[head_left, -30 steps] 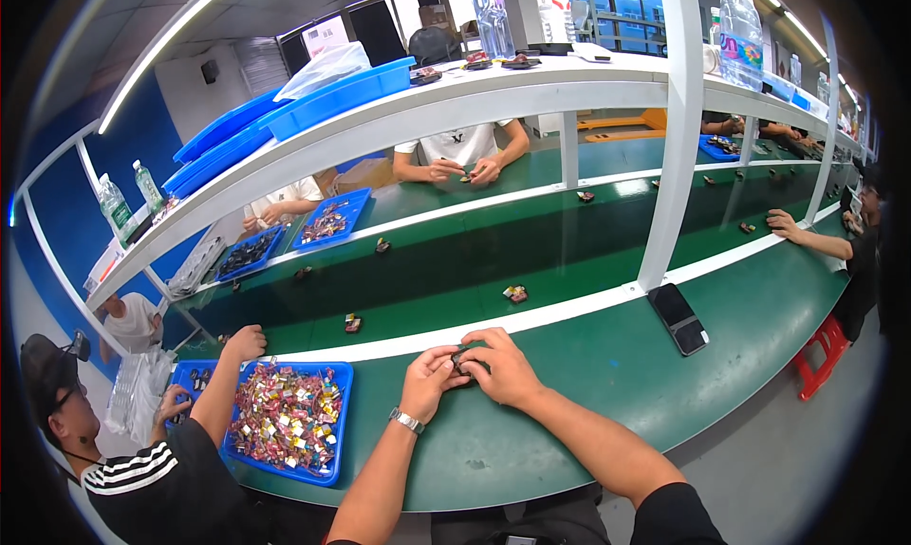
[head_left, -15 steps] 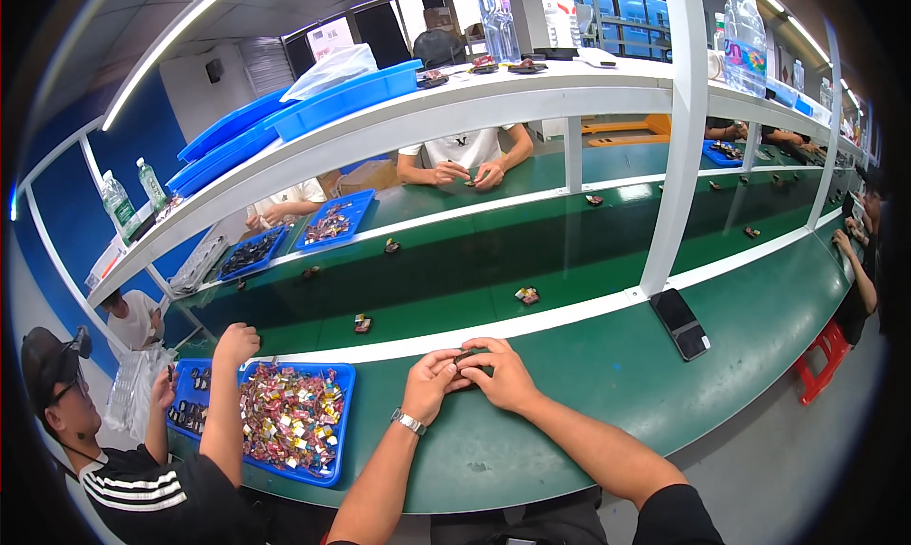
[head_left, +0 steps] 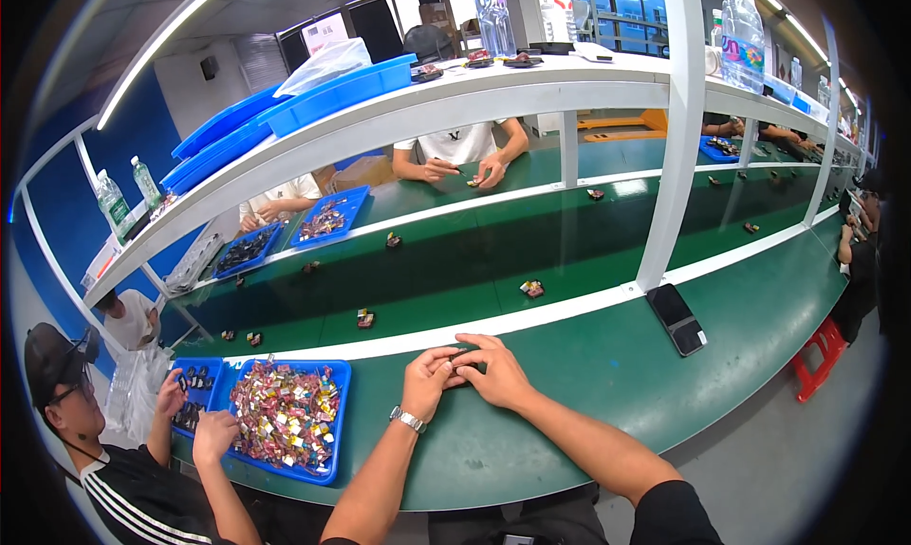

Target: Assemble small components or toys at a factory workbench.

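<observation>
My left hand point(head_left: 430, 382) and my right hand point(head_left: 491, 369) meet over the green bench point(head_left: 588, 374), fingers pinched together on a small dark part point(head_left: 462, 357) between them. A metal watch point(head_left: 406, 419) is on my left wrist. A blue tray point(head_left: 337, 422) full of small colourful parts lies just left of my left hand. Most of the held part is hidden by my fingers.
A black phone point(head_left: 677, 317) lies on the bench to my right. Small parts point(head_left: 531, 288) ride the dark green conveyor beyond a white strip. A person at my left point(head_left: 142, 469) reaches into another blue tray point(head_left: 195, 393). White shelf post point(head_left: 676, 147), red stool point(head_left: 821, 355).
The neighbour's arm has pulled back from the big tray of colourful parts toward the smaller tray at the left. My hands stay together on the part.
</observation>
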The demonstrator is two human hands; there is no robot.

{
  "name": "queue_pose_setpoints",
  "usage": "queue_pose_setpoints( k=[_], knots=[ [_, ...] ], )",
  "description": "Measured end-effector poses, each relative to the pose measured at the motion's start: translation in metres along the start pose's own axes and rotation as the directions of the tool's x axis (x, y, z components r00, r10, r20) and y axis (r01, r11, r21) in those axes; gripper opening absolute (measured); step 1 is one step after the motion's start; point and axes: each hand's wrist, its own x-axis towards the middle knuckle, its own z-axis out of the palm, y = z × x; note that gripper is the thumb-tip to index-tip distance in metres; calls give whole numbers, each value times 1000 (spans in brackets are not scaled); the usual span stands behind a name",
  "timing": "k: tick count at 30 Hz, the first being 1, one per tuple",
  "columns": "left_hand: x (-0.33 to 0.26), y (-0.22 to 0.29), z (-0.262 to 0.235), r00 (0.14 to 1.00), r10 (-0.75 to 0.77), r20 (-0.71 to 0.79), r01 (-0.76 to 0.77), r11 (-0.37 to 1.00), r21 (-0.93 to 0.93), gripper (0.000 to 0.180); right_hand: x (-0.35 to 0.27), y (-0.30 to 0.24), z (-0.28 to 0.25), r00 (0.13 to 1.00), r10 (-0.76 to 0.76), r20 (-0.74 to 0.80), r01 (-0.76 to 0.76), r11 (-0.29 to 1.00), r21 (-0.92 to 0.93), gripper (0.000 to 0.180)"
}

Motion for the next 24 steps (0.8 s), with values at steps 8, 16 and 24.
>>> queue_pose_setpoints(
  k=[8, 16, 24],
  knots=[
    [-2, 4, -5, 1000, -23, -10, 23, 1000, 5, 23, 3, -11, 2, 988, -129, -82, 118, 985, -125, 13],
    [0, 2, -18, 1000, -28, -2, 28, 999, -15, 23, 5, -13, 16, 951, -261, -168, 219, 947, -235, 10],
    [-2, 1, -13, 999, -33, 1, 33, 998, -54, 23, 3, -12, 14, 928, -332, -169, 247, 888, -389, 10]
  ],
)
